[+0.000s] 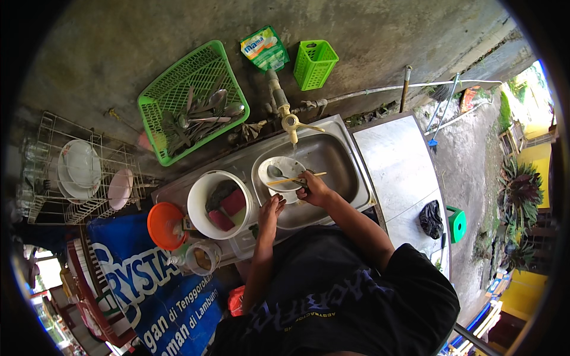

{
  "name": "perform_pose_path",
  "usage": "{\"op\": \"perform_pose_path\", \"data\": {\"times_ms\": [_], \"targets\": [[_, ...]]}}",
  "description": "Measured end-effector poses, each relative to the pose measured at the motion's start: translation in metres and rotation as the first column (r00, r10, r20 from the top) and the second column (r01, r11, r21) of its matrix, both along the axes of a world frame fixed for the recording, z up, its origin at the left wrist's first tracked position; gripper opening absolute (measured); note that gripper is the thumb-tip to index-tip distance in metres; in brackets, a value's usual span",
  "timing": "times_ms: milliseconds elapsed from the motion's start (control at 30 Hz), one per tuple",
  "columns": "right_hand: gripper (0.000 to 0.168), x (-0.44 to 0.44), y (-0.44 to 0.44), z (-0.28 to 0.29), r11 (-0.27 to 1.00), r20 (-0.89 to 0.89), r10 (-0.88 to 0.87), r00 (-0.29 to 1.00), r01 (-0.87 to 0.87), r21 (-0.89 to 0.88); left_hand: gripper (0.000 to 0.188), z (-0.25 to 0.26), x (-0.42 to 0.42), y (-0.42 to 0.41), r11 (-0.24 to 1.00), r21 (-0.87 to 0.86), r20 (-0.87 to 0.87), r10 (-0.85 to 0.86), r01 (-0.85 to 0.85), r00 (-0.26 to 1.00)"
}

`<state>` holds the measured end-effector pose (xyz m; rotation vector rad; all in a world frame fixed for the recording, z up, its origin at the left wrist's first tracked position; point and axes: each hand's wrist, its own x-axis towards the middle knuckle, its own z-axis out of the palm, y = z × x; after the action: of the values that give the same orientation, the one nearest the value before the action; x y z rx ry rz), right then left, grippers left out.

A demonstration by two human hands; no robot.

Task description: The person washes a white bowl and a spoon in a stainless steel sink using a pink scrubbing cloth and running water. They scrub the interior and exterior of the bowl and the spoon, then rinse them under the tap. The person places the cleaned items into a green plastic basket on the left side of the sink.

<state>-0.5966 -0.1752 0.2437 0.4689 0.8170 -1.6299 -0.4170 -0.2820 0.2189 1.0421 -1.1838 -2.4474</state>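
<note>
Over the left part of the steel sink basin [329, 155] is a white bowl [287, 163] with food bits inside. A metal spoon [274, 171] and yellowish chopsticks [285, 180] lie across it. At the bowl's right rim, my right hand [315, 189] is closed around the chopsticks and the spoon's handle. Just below the bowl, my left hand [271, 213] has its fingers slightly bent, with nothing seen in them. A second white dish [290, 196] shows partly under the bowl, near both hands. Above, a thin stream of water runs from the cream tap [290, 122].
Left of the basin stands a white bucket [194, 200] with dark red sponges. Beside it are an orange bowl [165, 226] and a clear tub [202, 258]. A green basket [149, 129] of cutlery hangs behind; a wire dish rack [95, 133] stands far left. White tiled counter [392, 155] adjoins right.
</note>
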Motion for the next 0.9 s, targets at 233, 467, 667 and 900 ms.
{"op": "perform_pose_path", "data": {"times_ms": [233, 467, 667, 900], "targets": [[0.011, -0.005, 0.003, 0.004, 0.999, -0.037, -0.010, 0.999, 0.012, 0.040, 0.017, 0.086, 0.005, 0.009, 0.611, -0.790, 0.192, 0.175, 0.047, 0.966], [0.012, -0.004, 0.001, -0.003, 0.990, -0.066, -0.041, 0.997, 0.050, 0.129, 0.041, 0.251, -0.102, -0.031, -0.139, -0.979, -0.114, -0.249, -0.152, 0.962], [0.012, 0.001, -0.006, 0.003, 0.998, -0.067, -0.007, 0.998, 0.011, 0.064, 0.023, 0.249, -0.168, -0.068, -0.248, -0.967, 0.057, -0.461, -0.067, 0.886], [0.013, 0.002, -0.003, 0.013, 0.996, -0.089, -0.025, 0.996, 0.033, 0.085, 0.016, 0.251, -0.186, -0.063, -0.317, -0.948, 0.101, -0.331, -0.009, 0.938]]}}
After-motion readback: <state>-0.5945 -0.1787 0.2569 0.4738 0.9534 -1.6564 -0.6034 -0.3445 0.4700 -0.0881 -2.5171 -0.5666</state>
